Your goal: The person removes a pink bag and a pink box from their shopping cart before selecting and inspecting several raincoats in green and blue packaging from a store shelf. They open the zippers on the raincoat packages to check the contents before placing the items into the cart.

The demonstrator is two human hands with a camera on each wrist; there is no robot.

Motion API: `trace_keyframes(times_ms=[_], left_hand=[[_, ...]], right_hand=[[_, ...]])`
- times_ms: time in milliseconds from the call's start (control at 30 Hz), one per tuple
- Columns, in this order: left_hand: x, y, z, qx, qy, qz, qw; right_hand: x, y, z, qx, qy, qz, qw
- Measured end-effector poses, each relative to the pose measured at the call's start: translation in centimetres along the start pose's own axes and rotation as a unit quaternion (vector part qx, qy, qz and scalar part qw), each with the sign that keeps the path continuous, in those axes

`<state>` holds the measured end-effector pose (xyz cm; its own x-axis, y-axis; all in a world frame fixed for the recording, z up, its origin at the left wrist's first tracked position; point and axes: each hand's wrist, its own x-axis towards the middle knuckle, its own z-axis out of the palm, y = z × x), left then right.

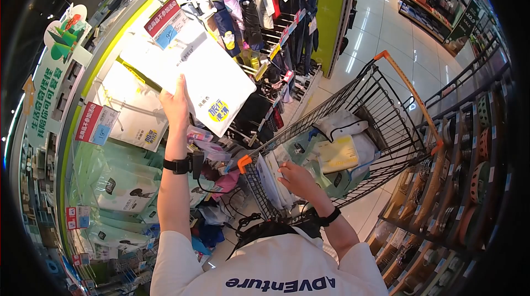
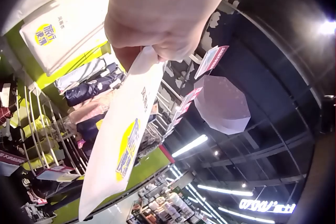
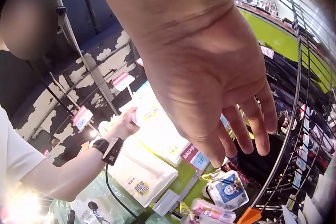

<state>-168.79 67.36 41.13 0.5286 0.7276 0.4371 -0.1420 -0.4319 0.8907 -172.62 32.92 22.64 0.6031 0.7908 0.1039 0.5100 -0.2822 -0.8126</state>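
Observation:
A flat white package [image 1: 221, 89] with blue lettering on a yellow spot is pinched at its edge by my left hand [image 1: 175, 105], in front of the shelf. In the left wrist view, the left hand [image 2: 157, 16] grips the top of the package [image 2: 123, 145], which hangs at a slant. My right hand [image 1: 302, 182] is over the near end of the cart, beside upright flat white packets [image 1: 274, 179]; contact with them cannot be told. The right wrist view shows that hand [image 3: 210, 82] palm in view, fingers extended and slightly bent, holding nothing.
The wire shopping cart [image 1: 407, 83] holds a yellow-and-white pack [image 1: 338, 154] and green bags. Similar white packages [image 1: 132, 122] and pale green bags [image 1: 124, 185] hang at left. Folded umbrellas hang behind. Shelves of belts [image 1: 481, 144] stand right of the cart.

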Motion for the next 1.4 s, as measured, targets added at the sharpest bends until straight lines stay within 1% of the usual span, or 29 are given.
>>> trace_keyframes(times_ms=[100, 167, 233, 267, 300, 333, 367, 400, 467, 533, 567, 600, 633, 667, 700, 733, 767, 800, 867, 933, 1000, 1033, 1067, 1133, 1200, 1233, 1267, 1333, 1400], left_hand=[[0.5, 0.3, -0.2, 0.022, 0.016, -0.013, 1.000], [2.8, -2.1, -1.3, 0.207, 0.055, 0.047, 0.976], [5.5, -3.0, -1.5, 0.127, 0.029, 0.029, 0.991], [7.9, -5.6, -2.2, 0.065, 0.044, 0.012, 0.997], [10.4, -7.6, -3.4, 0.158, 0.110, -0.053, 0.980], [13.6, -11.4, -5.0, 0.105, 0.128, -0.090, 0.982], [15.6, -13.9, -6.3, 0.054, 0.118, -0.178, 0.975], [14.7, -12.5, -5.6, 0.065, 0.120, -0.247, 0.960], [10.3, -11.5, -4.5, 0.004, 0.052, -0.271, 0.961], [6.0, -15.7, -5.7, 0.122, 0.009, -0.178, 0.976], [2.6, -16.2, -6.1, 0.018, -0.098, -0.229, 0.968], [-1.7, -15.5, -6.1, -0.087, -0.198, -0.275, 0.937], [-6.6, -12.2, -4.9, -0.031, -0.246, -0.300, 0.921], [-10.9, -8.9, -3.9, 0.025, -0.291, -0.322, 0.900], [-13.8, -8.9, -4.9, 0.030, -0.314, -0.351, 0.882], [-16.3, -9.2, -5.9, 0.034, -0.334, -0.378, 0.863], [-18.3, -8.6, -6.7, 0.047, -0.323, -0.401, 0.856], [-20.2, -8.0, -7.3, 0.059, -0.310, -0.424, 0.849], [-22.6, -6.8, -8.5, 0.028, -0.286, -0.442, 0.849], [-24.9, -6.3, -10.1, 0.050, -0.219, -0.455, 0.862], [-26.8, -6.0, -11.6, 0.052, -0.208, -0.446, 0.869], [-27.7, -5.3, -11.9, 0.064, -0.196, -0.459, 0.864], [-28.3, -4.7, -12.0, 0.073, -0.185, -0.469, 0.860], [-29.7, -4.1, -11.8, 0.072, -0.155, -0.477, 0.862], [-30.7, -3.8, -11.5, 0.047, -0.148, -0.469, 0.869], [-30.9, -3.4, -11.0, 0.045, -0.143, -0.465, 0.872], [-31.3, -3.1, -10.2, 0.039, -0.159, -0.456, 0.874], [-31.6, -2.2, -8.3, 0.035, -0.165, -0.444, 0.880], [-32.2, -1.9, -6.6, 0.020, -0.236, -0.416, 0.878]], right_hand=[[-0.2, 0.5, 0.6, 0.008, 0.013, -0.012, 1.000], [-0.3, 1.4, 1.5, -0.003, 0.008, -0.012, 1.000], [-1.0, 2.3, 2.0, -0.025, 0.016, -0.032, 0.999], [-1.3, 2.5, 2.2, -0.037, 0.023, -0.052, 0.998], [-1.8, 2.3, 2.2, -0.028, 0.011, -0.041, 0.999], [-1.9, 2.4, 2.0, -0.021, 0.000, -0.036, 0.999], [-2.1, 2.4, 1.7, -0.028, -0.003, -0.023, 0.999], [-2.4, 2.0, 1.5, -0.030, -0.036, 0.012, 0.999], [-3.4, 3.0, 1.2, -0.031, -0.069, 0.055, 0.996], [-4.7, 5.3, 1.3, -0.023, -0.073, 0.083, 0.994], [-5.2, 6.5, 0.7, -0.062, -0.108, 0.118, 0.985], [-5.8, 8.1, 0.0, -0.082, -0.106, 0.149, 0.980], [-6.0, 9.8, -0.9, -0.103, -0.104, 0.177, 0.973], [-5.2, 11.5, -2.1, -0.167, -0.146, 0.236, 0.946], [-4.6, 13.2, -3.0, -0.229, -0.188, 0.289, 0.910], [-5.4, 16.9, -2.1, -0.340, -0.124, 0.261, 0.895], [-6.2, 20.8, -0.8, -0.443, -0.056, 0.224, 0.866], [-6.6, 22.6, -0.6, -0.442, -0.065, 0.215, 0.869], [-6.6, 25.0, -0.7, -0.498, -0.143, 0.181, 0.836], [-5.8, 25.4, -1.2, -0.493, -0.173, 0.166, 0.837], [-4.8, 28.6, -1.5, -0.318, -0.170, 0.121, 0.925], [-3.5, 29.4, -2.4, -0.249, -0.115, 0.103, 0.956], [-3.0, 29.7, -3.3, -0.250, -0.120, 0.098, 0.956], [-0.5, 25.9, -8.1, -0.080, -0.011, 0.083, 0.993], [0.2, 25.3, -10.7, -0.101, -0.007, 0.044, 0.994], [0.4, 25.3, -11.6, 0.037, -0.011, 0.074, 0.996], [0.6, 25.3, -12.2, 0.175, -0.018, 0.104, 0.979], [0.4, 20.4, -15.1, 0.231, -0.064, 0.120, 0.963], [-0.1, 16.2, -15.9, 0.342, -0.100, 0.195, 0.914]])
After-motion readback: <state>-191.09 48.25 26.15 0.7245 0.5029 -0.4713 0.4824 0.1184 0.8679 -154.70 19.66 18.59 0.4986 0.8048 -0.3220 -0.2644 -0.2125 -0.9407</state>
